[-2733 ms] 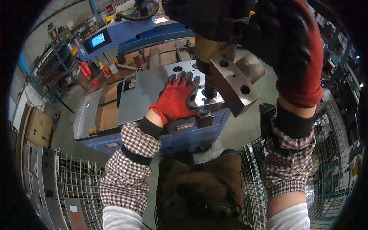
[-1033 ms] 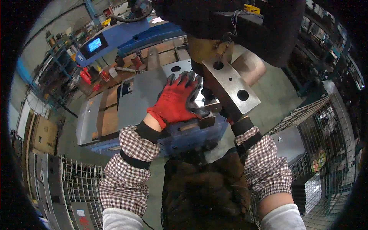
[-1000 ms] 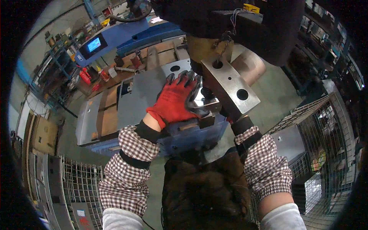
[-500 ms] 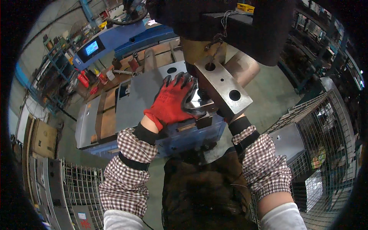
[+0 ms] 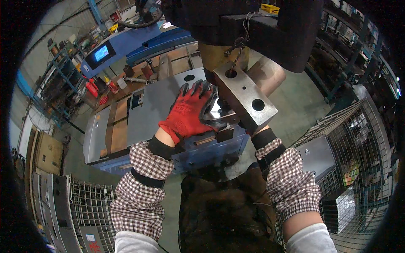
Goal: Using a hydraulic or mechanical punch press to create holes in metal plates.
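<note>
My left hand (image 5: pixel 190 111), in a red work glove with black fingertips, lies spread on a flat grey sheet-metal panel (image 5: pixel 156 103). The panel rests on the blue machine's table and has a round hole near its far edge. My right hand (image 5: pixel 260 130) reaches under a thick steel block (image 5: pixel 245 98) with round holes. That block hides its fingers, so what they touch does not show. Between the two hands, a shiny metal piece (image 5: pixel 216 110) sits beneath the dark machine head (image 5: pixel 253 29). Checked sleeves cover both forearms.
A blue control arm with a lit screen (image 5: pixel 101 53) stands at the far left. Wire-mesh cages holding metal panels flank me, one at right (image 5: pixel 371 156) and one at left (image 5: pixel 95 198). Red tools (image 5: pixel 92 87) lie beyond the panel, and dark shelving rises at far right.
</note>
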A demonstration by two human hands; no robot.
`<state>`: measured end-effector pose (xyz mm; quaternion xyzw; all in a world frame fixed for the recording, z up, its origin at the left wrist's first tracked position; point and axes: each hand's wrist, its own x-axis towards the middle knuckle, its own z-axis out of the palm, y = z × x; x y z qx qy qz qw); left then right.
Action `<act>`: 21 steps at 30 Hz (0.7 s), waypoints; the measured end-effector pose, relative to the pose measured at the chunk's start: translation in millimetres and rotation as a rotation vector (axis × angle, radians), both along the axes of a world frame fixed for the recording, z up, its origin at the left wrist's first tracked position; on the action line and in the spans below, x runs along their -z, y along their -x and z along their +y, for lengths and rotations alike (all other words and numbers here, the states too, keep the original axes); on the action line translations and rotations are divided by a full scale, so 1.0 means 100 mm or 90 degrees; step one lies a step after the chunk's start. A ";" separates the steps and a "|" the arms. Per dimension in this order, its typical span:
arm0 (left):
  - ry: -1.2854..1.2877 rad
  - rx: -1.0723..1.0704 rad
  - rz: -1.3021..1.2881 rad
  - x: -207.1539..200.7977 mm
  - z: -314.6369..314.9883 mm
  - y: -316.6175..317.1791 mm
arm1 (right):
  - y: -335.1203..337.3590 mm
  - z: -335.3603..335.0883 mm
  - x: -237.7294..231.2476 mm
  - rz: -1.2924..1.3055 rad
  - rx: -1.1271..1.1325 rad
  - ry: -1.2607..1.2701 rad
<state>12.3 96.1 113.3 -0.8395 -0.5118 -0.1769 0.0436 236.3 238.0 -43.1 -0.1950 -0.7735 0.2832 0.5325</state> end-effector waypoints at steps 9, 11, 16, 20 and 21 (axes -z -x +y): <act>0.006 -0.010 0.006 -0.01 -0.03 -0.01 | 0.01 -0.03 -0.06 -0.012 0.006 -0.051; -0.004 -0.016 0.008 0.00 -0.04 0.01 | 0.07 -0.10 -0.08 0.021 -0.022 -0.002; 0.004 -0.014 0.019 -0.03 -0.03 -0.03 | -0.01 -0.12 -0.18 -0.025 0.039 -0.098; 0.008 -0.017 0.010 0.00 -0.03 0.01 | -0.16 -0.32 -0.37 0.041 -0.037 0.153; 0.021 -0.012 0.018 -0.01 -0.02 -0.01 | -0.19 -0.32 -0.40 0.067 -0.073 0.143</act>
